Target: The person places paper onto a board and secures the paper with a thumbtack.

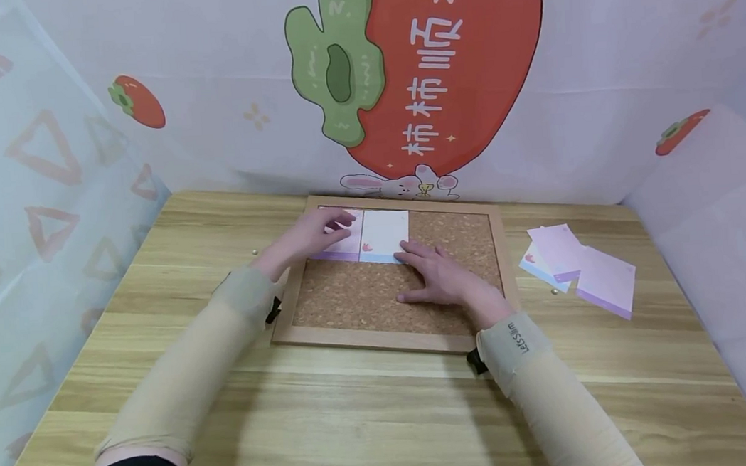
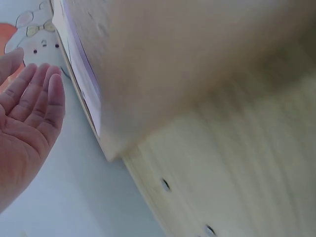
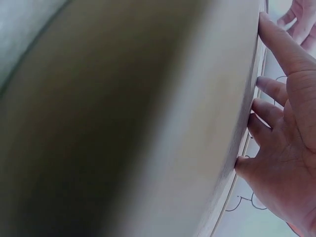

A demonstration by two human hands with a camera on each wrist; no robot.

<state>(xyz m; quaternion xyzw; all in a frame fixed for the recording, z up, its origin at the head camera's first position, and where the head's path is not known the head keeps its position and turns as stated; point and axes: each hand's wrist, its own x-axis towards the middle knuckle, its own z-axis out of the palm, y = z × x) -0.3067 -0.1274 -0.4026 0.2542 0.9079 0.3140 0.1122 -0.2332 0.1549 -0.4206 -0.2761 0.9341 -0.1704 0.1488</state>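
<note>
Printed white backdrops [image 1: 214,150] are walling in a wood-grain table [image 1: 359,419]. A framed corkboard [image 1: 351,295] is lying near its far edge, wood stretching in front and both sides. The left hand [image 1: 309,235], fingers loosely parted, is reaching over a lilac sheet [image 1: 342,253], upper left; the right hand [image 1: 436,273], fingers spread, is resting at a white sheet's [image 1: 382,227] corner.

Head view: bright, diffuse light, acceptable sharpness — soft shadows on the tabletop [image 1: 352,423] beside the sleeves [image 1: 185,365]. Left wrist view: near corkboard frame [image 2: 148,94] blurred. Right wrist view: left side dark, out of focus — right side brighter.
</note>
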